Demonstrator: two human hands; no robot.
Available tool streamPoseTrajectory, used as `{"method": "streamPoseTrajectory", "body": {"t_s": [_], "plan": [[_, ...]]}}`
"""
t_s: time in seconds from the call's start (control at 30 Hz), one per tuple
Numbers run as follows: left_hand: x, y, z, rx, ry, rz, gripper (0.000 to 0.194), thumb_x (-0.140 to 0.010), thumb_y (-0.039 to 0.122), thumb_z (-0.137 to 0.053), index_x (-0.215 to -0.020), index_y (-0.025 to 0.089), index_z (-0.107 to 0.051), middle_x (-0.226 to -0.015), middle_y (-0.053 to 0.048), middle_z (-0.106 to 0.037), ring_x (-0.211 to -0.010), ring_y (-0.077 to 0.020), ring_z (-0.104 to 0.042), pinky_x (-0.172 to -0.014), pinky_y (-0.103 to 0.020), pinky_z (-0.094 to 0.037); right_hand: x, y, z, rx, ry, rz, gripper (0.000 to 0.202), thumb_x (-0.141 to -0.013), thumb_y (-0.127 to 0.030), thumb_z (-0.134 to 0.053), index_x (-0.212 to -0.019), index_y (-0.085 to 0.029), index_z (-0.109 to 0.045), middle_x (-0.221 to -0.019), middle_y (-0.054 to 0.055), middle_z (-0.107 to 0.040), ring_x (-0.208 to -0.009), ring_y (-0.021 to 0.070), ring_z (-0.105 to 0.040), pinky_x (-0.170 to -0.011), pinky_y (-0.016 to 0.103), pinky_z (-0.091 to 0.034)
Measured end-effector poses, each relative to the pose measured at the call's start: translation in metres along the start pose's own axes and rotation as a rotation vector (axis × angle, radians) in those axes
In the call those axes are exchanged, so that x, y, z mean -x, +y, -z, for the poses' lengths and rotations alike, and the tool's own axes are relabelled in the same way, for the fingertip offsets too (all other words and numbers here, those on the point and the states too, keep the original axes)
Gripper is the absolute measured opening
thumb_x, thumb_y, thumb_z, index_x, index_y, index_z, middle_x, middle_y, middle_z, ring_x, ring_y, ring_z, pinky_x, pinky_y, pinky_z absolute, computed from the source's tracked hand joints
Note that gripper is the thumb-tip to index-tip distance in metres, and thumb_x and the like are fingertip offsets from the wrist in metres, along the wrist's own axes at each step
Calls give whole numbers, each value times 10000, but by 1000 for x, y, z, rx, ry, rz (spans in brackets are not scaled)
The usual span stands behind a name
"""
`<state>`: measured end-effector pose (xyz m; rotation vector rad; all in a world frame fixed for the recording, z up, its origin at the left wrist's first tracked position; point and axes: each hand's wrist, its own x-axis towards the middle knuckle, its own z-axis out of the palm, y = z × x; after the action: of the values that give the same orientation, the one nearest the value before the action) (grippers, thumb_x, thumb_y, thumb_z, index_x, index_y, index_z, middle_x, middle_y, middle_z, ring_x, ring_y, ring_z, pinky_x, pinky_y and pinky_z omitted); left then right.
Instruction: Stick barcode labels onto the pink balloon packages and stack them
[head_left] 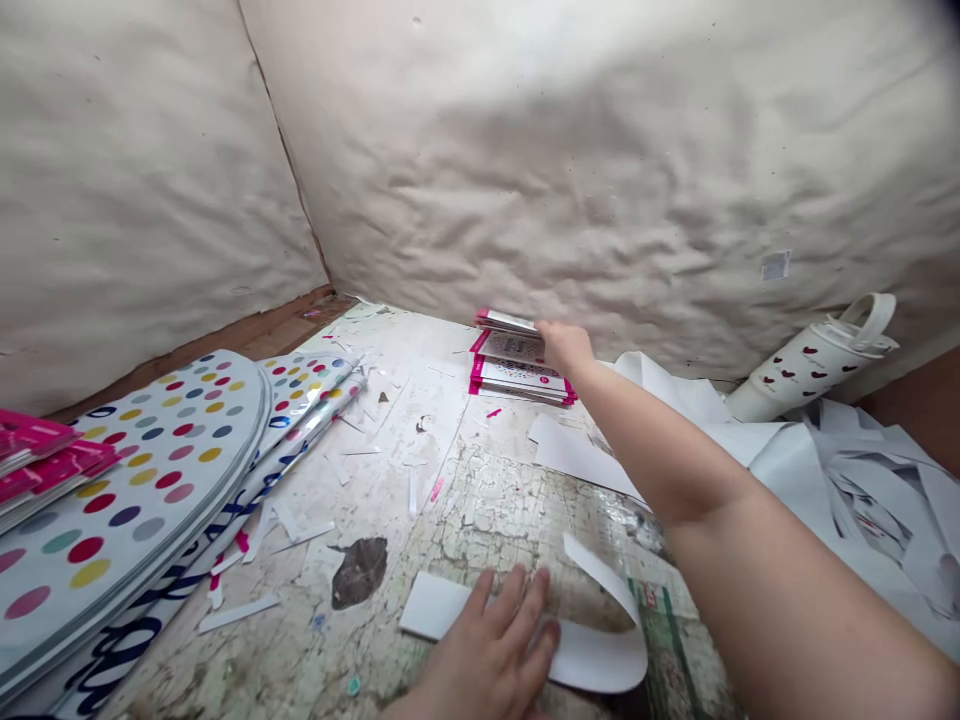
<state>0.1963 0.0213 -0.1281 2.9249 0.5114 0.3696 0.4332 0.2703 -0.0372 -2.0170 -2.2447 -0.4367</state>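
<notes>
My right hand (564, 345) reaches far forward and grips the top card of a small stack of pink-edged printed cards (517, 372) near the back wall. That top card (506, 321) is lifted and tilted above the rest. My left hand (491, 650) lies flat near the front edge, fingers spread, pressing on a white paper strip (600, 655) whose right end curls upward.
Polka-dot foil sheets (127, 500) are piled at the left, with pink packets (45, 460) on top. A white bottle with dark hearts (810, 365) lies at the right above a heap of white paper offcuts (847, 480). Paper scraps litter the worn tabletop (420, 470).
</notes>
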Motion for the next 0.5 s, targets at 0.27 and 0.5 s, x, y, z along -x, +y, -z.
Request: {"method": "streamPoseTrajectory", "body": {"t_s": [0.27,0.5], "plan": [[-11,-52,67,1726,131,591,612,-875,558,-348,-1261,110,-504,-1191,-190,-611,-1082,-324,-589,-909,-515,-459,168,0,103,-245,542,678,271,-921,-200,-450,-1135,-245,-609,-1140,17,-665,-1087,166,-593,-936,334,-485],[-40,10,78,1806,317,444,423,-736,238,-699,-1128,169,-556,-1047,-107,-688,-914,-273,-663,-825,-440,-519,312,-2,120,-899,470,101,416,-908,-261,-498,-1301,-394,-462,-1325,16,-533,-1278,251,-436,-1070,549,-323]]}}
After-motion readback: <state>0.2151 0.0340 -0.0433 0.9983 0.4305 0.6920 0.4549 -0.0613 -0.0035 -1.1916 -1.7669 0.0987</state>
